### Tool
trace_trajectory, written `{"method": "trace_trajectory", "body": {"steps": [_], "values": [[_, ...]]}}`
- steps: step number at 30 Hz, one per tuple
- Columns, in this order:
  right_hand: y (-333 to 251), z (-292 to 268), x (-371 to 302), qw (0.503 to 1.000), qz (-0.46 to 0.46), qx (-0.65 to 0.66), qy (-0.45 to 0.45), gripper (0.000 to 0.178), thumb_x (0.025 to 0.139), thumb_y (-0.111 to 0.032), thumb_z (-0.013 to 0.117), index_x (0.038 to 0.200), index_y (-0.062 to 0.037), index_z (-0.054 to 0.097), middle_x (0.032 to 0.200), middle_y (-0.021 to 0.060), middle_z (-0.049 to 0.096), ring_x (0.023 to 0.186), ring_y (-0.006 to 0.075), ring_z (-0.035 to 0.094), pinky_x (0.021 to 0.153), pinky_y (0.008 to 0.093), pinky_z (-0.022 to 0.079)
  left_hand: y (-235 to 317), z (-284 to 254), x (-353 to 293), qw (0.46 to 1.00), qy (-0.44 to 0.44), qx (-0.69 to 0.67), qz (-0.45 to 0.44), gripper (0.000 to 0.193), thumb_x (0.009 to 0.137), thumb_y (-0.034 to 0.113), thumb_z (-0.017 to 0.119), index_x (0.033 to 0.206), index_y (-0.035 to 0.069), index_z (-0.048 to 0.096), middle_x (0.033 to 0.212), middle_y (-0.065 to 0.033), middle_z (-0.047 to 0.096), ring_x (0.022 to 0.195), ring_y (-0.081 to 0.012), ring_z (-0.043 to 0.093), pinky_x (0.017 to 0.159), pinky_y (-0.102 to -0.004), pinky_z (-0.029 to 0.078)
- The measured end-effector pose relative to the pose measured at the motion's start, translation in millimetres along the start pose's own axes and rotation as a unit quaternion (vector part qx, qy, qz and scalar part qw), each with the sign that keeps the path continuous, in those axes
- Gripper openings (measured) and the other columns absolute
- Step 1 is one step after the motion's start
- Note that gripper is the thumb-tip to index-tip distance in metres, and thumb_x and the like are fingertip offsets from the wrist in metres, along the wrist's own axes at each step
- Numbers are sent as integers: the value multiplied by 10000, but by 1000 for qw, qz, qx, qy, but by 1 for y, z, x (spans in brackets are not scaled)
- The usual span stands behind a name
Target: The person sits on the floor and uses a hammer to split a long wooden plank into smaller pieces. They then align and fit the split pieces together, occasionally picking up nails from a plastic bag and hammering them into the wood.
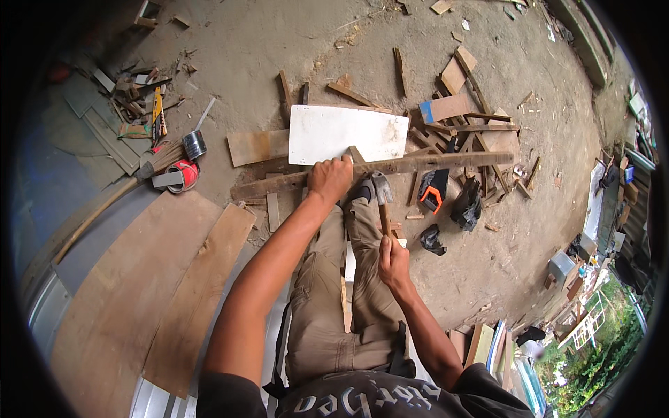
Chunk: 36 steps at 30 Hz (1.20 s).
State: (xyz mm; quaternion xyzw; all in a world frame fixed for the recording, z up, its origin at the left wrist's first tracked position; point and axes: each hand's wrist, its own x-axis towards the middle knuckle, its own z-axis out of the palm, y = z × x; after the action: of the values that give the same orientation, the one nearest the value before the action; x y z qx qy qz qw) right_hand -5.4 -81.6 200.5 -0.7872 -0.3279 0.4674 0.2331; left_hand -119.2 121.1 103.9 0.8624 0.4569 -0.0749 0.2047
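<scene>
My right hand (395,262) is closed round the wooden handle of a claw hammer (380,189). The hammer's metal head is up beside a long, worn wooden beam (446,162) that lies crosswise in front of me. My left hand (330,179) is closed over that beam, left of the hammer; its fingertips are hidden. Next to its knuckles a short wood piece (357,155) sticks out past the beam's far edge. Just beyond lies a white rectangular board (348,132), over other wood pieces.
Scrap wood (481,125) is heaped at the right, near an orange-and-black tool handle (433,197) and a black plastic bag (467,205). Left are a red paint can (184,175), an open tin (195,144), a broom (157,164) and large brown boards (139,279).
</scene>
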Motion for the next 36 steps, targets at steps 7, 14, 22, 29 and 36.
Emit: {"method": "trace_trajectory", "body": {"steps": [7, 14, 22, 29, 36], "values": [[-4, 3, -4, 989, -121, 76, 39, 483, 1054, -373, 381, 742, -14, 467, 548, 49, 430, 493, 122, 424, 473, 315, 347, 1, -1, 4, 1000, 4, 12, -3, 93, 826, 81, 552, 796, 52, 635, 696, -163, 695, 635, -297, 714, 571, -406, 578], [-31, -13, -12, 987, -101, 123, 13, 557, 1033, -480, 358, 754, -15, 487, 526, 21, 415, 449, 100, 405, 426, 289, 318, -4, -4, 9, 999, -13, -36, -37, 105, 792, 70, 552, 817, 4, 629, 726, -223, 680, 667, -373, 701, 601, -456, 569], [-20, 4, 18, 999, 23, 41, -6, 483, 1046, -388, 406, 753, -6, 441, 548, 21, 400, 492, 105, 361, 457, 286, 302, -3, -12, 13, 999, -27, -19, -39, 103, 831, 69, 555, 833, 11, 641, 732, -207, 696, 691, -330, 722, 609, -410, 584], [-2, -18, -5, 995, -52, 60, 57, 488, 1055, -390, 382, 745, -21, 456, 547, 14, 427, 500, 86, 403, 461, 287, 332, -7, -13, 9, 997, -48, -21, -57, 113, 820, 71, 549, 843, 12, 642, 758, -215, 697, 697, -345, 718, 606, -424, 580], [-12, -7, 20, 1000, -10, 27, 0, 463, 1047, -361, 398, 783, 7, 495, 553, 109, 448, 493, 211, 465, 494, 365, 367, 1, -9, 12, 999, -26, -13, -45, 103, 807, 73, 556, 825, 13, 638, 744, -214, 693, 687, -351, 712, 602, -433, 579]]}}
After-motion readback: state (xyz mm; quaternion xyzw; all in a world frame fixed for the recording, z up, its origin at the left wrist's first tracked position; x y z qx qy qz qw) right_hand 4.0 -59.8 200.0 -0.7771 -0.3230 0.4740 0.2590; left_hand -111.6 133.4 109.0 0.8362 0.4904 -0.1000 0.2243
